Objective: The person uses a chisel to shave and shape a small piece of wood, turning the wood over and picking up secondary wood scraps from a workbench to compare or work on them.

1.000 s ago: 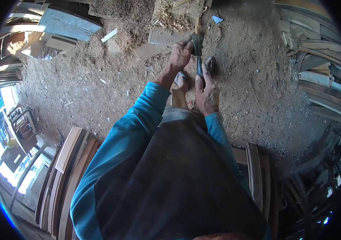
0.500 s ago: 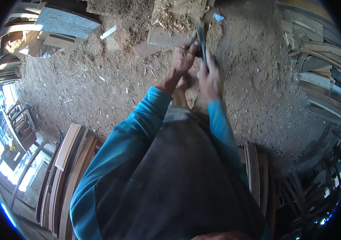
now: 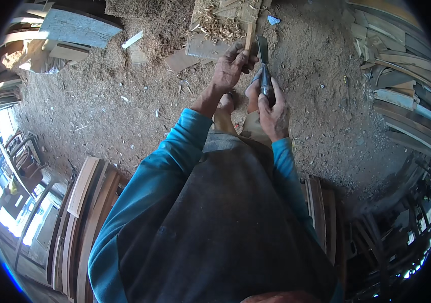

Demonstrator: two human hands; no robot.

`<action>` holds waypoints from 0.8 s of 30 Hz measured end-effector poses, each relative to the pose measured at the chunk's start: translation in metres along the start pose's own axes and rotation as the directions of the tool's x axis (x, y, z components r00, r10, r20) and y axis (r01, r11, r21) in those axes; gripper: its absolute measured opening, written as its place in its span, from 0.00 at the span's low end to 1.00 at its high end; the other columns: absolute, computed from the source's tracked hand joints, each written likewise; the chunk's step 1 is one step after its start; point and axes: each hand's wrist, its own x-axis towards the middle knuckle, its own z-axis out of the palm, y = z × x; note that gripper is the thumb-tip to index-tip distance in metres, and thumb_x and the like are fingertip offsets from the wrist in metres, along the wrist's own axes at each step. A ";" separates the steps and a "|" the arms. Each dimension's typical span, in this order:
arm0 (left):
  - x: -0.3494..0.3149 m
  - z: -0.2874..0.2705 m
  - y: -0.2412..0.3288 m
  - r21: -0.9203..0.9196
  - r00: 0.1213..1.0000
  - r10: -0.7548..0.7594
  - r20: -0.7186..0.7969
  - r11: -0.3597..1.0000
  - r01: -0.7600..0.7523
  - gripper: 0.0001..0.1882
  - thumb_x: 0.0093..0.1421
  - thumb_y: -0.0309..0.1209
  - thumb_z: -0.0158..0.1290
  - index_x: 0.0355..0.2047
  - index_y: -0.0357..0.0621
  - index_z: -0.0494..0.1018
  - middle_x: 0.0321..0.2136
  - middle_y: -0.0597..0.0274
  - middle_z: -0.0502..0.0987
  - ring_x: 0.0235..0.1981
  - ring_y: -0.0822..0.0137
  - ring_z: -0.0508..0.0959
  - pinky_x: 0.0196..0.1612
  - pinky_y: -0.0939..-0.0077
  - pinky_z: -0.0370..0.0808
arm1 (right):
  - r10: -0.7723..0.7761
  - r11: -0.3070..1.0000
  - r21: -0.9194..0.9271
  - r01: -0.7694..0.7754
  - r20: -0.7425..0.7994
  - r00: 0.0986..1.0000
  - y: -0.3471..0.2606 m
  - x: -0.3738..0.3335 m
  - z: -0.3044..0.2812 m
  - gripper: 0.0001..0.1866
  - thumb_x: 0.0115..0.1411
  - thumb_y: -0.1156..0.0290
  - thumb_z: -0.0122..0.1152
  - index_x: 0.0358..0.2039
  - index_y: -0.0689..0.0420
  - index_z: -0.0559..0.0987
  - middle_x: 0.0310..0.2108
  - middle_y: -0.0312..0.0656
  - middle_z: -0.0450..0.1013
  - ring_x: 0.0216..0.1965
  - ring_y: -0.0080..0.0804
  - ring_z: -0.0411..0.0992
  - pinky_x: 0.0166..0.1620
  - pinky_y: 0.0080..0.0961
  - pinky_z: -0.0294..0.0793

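Observation:
Ahead of me, my left hand (image 3: 229, 70) is closed round a thin wooden strip (image 3: 250, 36), whose far end reaches over a wooden board (image 3: 208, 48) strewn with curled shavings (image 3: 220, 25). Just to its right, my right hand (image 3: 275, 115) grips a chisel (image 3: 265, 80) by its dark handle. The broad grey blade points away from me, beside the strip and a small gap from it. Part of the strip is hidden under my left fingers.
My bare feet stand on a dirt floor (image 3: 124, 111) covered with sawdust and chips. Stacked planks (image 3: 81, 202) lean close on my left, more boards (image 3: 321, 217) on my right. Timber piles (image 3: 407, 108) line the far right, and a pale panel (image 3: 79, 28) lies at upper left.
My right hand has drawn the chisel back toward me and slightly right, away from my left fingers. The wooden strip now shows plainly in my left hand, which has barely moved.

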 end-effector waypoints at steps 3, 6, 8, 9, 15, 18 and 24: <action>-0.003 0.004 0.004 0.068 1.000 -0.011 -0.026 0.998 0.013 0.20 0.75 0.40 0.49 0.59 0.41 0.72 0.32 0.71 0.77 0.31 0.79 0.73 0.35 0.81 0.71 | -0.058 0.998 -0.028 0.058 -0.012 0.998 0.001 -0.014 0.003 0.32 0.66 0.66 0.57 0.68 0.67 0.64 0.60 0.67 0.69 0.58 0.62 0.73 0.57 0.47 0.75; -0.005 0.007 0.001 0.049 1.000 -0.013 -0.028 0.999 0.014 0.21 0.75 0.40 0.49 0.59 0.39 0.72 0.31 0.71 0.76 0.30 0.79 0.70 0.35 0.81 0.71 | 0.106 0.988 0.099 -0.117 0.102 0.989 0.003 -0.019 0.004 0.33 0.67 0.64 0.56 0.68 0.66 0.64 0.61 0.66 0.69 0.58 0.61 0.73 0.57 0.47 0.75; -0.005 0.006 -0.003 0.013 0.999 -0.020 -0.044 1.000 0.021 0.21 0.75 0.40 0.50 0.60 0.39 0.72 0.31 0.70 0.76 0.30 0.79 0.71 0.36 0.82 0.71 | 0.143 0.979 0.123 -0.161 0.146 0.979 0.001 -0.017 0.002 0.33 0.68 0.63 0.55 0.69 0.66 0.63 0.63 0.65 0.68 0.59 0.61 0.73 0.57 0.47 0.74; -0.006 0.008 -0.006 -0.013 0.997 -0.007 -0.077 1.000 0.006 0.22 0.75 0.40 0.50 0.61 0.38 0.71 0.32 0.70 0.76 0.31 0.79 0.72 0.36 0.82 0.72 | 0.137 0.979 0.128 -0.158 0.158 0.978 0.000 -0.017 0.000 0.32 0.69 0.63 0.54 0.69 0.66 0.63 0.63 0.65 0.67 0.60 0.60 0.72 0.58 0.47 0.73; -0.009 0.014 -0.006 0.017 0.990 0.054 -0.131 0.999 -0.052 0.25 0.74 0.36 0.50 0.68 0.39 0.66 0.32 0.67 0.78 0.30 0.76 0.75 0.35 0.77 0.77 | 0.005 0.999 0.043 -0.012 0.154 0.988 -0.006 -0.038 -0.009 0.30 0.72 0.63 0.50 0.69 0.66 0.63 0.66 0.63 0.64 0.65 0.58 0.67 0.64 0.43 0.69; -0.001 0.012 -0.019 0.021 0.995 0.064 -0.081 0.998 -0.063 0.26 0.75 0.37 0.49 0.69 0.42 0.65 0.31 0.67 0.78 0.29 0.76 0.75 0.35 0.76 0.77 | 0.084 0.992 0.079 -0.097 0.150 0.985 -0.011 -0.040 -0.008 0.30 0.73 0.63 0.49 0.69 0.66 0.63 0.68 0.63 0.62 0.67 0.57 0.65 0.66 0.41 0.68; -0.003 0.011 -0.022 0.107 0.993 0.069 -0.100 0.993 -0.058 0.25 0.75 0.36 0.49 0.70 0.42 0.65 0.33 0.67 0.79 0.31 0.76 0.76 0.38 0.76 0.78 | 0.031 0.999 -0.020 -0.029 0.098 0.995 -0.013 -0.035 -0.003 0.28 0.73 0.65 0.49 0.69 0.65 0.63 0.67 0.62 0.64 0.65 0.58 0.67 0.64 0.42 0.70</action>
